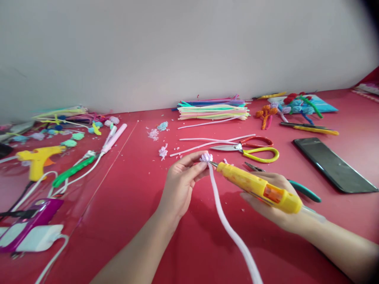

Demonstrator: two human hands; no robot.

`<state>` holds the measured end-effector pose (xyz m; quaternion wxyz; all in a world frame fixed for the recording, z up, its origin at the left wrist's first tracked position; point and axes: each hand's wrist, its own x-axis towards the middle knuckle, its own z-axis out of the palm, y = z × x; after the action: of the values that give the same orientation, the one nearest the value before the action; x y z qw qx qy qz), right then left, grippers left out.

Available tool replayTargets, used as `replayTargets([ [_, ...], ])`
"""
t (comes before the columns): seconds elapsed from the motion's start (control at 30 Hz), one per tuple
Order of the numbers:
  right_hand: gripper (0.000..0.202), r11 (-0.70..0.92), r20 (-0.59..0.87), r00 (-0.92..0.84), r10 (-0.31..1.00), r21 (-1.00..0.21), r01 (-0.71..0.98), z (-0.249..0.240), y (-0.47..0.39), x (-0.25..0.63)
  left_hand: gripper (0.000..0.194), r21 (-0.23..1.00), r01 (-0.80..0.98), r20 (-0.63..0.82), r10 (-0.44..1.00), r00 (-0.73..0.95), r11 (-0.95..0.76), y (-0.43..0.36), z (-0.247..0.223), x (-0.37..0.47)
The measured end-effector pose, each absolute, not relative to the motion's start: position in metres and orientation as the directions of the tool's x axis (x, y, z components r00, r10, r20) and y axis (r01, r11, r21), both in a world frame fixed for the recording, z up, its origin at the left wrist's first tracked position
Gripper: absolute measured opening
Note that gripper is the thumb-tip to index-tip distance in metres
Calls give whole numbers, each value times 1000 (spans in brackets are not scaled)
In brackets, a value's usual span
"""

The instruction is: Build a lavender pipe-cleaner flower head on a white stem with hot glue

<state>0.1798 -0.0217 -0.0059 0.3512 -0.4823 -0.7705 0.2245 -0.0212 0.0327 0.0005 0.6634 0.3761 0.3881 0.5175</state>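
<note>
Pale pink fuzz is being pinched by the left hand [179, 177]: a small bobble [206, 157] is being held above the red table [118, 236], thumb and fingers closed on it with almost no gap. From just under it a long fuzzy stem [226, 223] is being left to curve down toward the lower edge of the view; whether the two are already being held together by glue cannot be told.

A yellow glue gun [251, 181] is being gripped by the right hand [278, 205], fingers wrapped round its underside. The trigger is being hidden, so whether it is being squeezed cannot be told. The metal nozzle [213, 163] is being held at the bobble's lower side, near the left thumb.

Risks, as judged: both pieces are being supported only in the air, so a slight wobble could mean the thumb being burned. With too hard a squeeze, the fuzz could end up being matted by excess glue. By its own loose length the stem could be being pulled askew. Should glue drip, stray clippings [162, 152] could be caught up in it.
</note>
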Motion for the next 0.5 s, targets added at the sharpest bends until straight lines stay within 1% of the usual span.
replayTargets([
  [0.07, 21, 431, 326, -281, 903, -682, 591, -6, -22, 179, 21, 923, -357, -100, 986, 136, 143, 32, 0, -21],
  [0.13, 20, 424, 316, -282, 906, -673, 607, -7, -23, 179, 22, 958, -278, -53, 995, 90, 76, 31, 0, -21],
  [0.23, 18, 419, 287, -306, 908, -642, 642, -8, -23, 180, 22, 990, -132, 57, 998, 25, -53, 29, 3, -23],
  [0.27, 17, 413, 278, -305, 911, -635, 653, -8, -22, 181, 21, 990, -109, 94, 996, 11, -92, 29, 4, -24],
  [0.33, 16, 382, 261, -279, 924, -633, 674, -8, -20, 182, 20, 980, -132, 146, 989, -17, -147, 32, 6, -27],
  [0.4, 16, 350, 246, -249, 937, -631, 692, -7, -17, 182, 18, 960, -232, 152, 988, -35, -156, 38, 6, -30],
  [0.43, 16, 349, 235, -259, 937, -620, 703, -7, -16, 180, 16, 952, -279, 125, 992, -24, -127, 41, 6, -32],
  [0.5, 15, 365, 187, -318, 930, -588, 722, -9, -14, 176, 14, 935, -354, 32, 998, 55, -10, 46, 4, -34],
])
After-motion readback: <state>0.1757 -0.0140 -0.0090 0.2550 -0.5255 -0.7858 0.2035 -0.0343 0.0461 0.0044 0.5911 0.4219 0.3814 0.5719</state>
